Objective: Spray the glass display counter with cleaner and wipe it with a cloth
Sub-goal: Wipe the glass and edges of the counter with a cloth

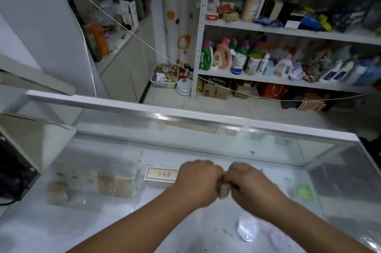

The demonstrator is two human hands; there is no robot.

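Note:
The glass display counter (185, 145) fills the lower half of the head view, with a metal rim along its far edge. Over its middle, my left hand (196, 180) and my right hand (250, 182) meet knuckle to knuckle, fingers curled. Between them a small greyish-brown cloth (224, 190) shows, bunched and mostly hidden; both hands grip it. The hands are blurred. No spray bottle is in view on the counter.
Boxed goods (115, 185) and a green packet (304, 192) lie under the glass. Specks of dirt (226, 232) dot the near glass. A dark object (12, 174) stands at the left. Shelves with bottles (247, 59) line the far wall, and a cord (144, 42) crosses in front.

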